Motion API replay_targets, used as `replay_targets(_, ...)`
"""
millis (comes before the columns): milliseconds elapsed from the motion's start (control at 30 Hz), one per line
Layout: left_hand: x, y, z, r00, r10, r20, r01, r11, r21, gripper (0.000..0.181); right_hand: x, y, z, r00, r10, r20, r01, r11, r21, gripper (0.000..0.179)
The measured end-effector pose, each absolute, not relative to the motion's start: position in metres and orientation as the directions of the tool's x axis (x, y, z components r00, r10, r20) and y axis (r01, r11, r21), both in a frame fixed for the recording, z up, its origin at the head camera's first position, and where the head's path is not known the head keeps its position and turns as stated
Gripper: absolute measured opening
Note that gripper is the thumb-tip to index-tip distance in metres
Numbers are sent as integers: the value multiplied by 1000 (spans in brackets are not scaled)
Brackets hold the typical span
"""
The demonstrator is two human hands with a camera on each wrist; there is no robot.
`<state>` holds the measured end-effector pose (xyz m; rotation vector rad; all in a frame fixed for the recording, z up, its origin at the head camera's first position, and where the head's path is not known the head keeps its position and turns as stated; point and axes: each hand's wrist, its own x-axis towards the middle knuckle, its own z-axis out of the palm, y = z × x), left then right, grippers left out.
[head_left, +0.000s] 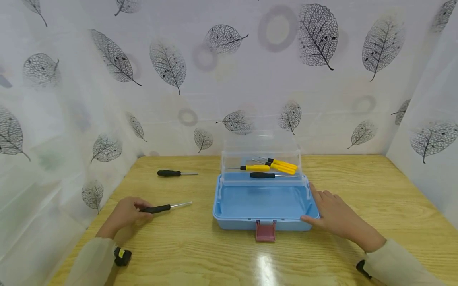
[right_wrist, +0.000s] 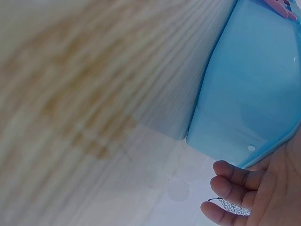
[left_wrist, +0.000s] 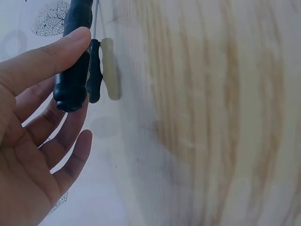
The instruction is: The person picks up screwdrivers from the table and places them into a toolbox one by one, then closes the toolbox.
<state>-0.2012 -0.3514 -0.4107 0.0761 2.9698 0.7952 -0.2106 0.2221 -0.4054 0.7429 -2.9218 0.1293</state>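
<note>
My left hand [head_left: 127,212] pinches the black handle of a screwdriver [head_left: 156,209], whose metal shaft points right, at the left of the table. In the left wrist view, the thumb presses that handle [left_wrist: 73,77] and the lower fingers curve loosely. A second black-handled screwdriver [head_left: 169,173] lies farther back. My right hand [head_left: 334,214] rests against the right side of a light blue toolbox [head_left: 262,200], thumb on the front corner and index finger stretched towards the back. Its other fingers [right_wrist: 230,188] stand beyond the box wall in the right wrist view.
At the box's back, a raised clear plastic section [head_left: 226,159] carries three yellow-handled screwdrivers [head_left: 282,168] and a black-handled screwdriver [head_left: 262,175]. A pink latch [head_left: 265,231] hangs at the front. A leaf-patterned curtain [head_left: 250,79] surrounds the wooden table [head_left: 200,254].
</note>
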Motion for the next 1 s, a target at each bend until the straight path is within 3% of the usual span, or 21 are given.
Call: replay_targets(1000,-216,-322,-387,-992,75,104,117,859,499,19,-210,222,-406,-875,-464,136,-475,878,-57,101)
